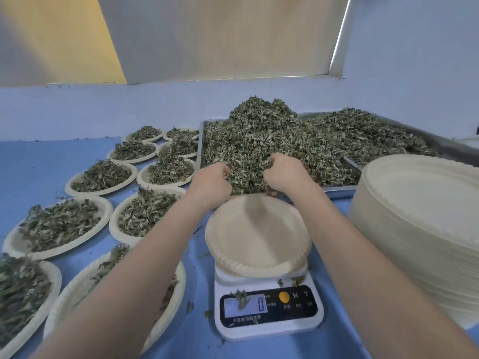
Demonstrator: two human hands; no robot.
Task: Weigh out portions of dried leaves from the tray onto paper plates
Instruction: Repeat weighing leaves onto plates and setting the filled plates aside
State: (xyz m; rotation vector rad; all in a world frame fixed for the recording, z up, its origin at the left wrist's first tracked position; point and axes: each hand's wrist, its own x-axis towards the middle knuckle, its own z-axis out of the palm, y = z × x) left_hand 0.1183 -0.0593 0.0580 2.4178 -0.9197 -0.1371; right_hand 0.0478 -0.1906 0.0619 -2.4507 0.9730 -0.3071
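Filled plates: nine or so paper plates [89,178] heaped with dried leaves stand in rows on the left of the counter [39,161]; the nearest ones are partly hidden under the left forearm.
Counter: covered in blue, with stray leaf bits scattered round the scale.
Left hand [211,181]: reaches over the near rim of the tray, back of the hand up, its fingers [225,170] curled down into the leaves and gripping a bunch.
Scale [268,307]: white, at the near centre of the counter; its display reads 0, and a few leaf scraps lie on the display and beside the orange button.
Empty plate [256,237]: one paper plate sits on the scale's platform with nothing on it, directly below and between the two forearms.
Dried leaves [261,130]: piled high in the tray, tallest at the middle, spreading lower to the right.
Tray [337,190]: metal, set behind the scale, its near edge just beyond the empty plate.
Right hand [283,174]: just beside the left, also dug into the near part of the pile, fingers curled round a clump of leaves.
Plate stack [425,229]: a tall stack of unused paper plates at the right, beside the tray and scale.
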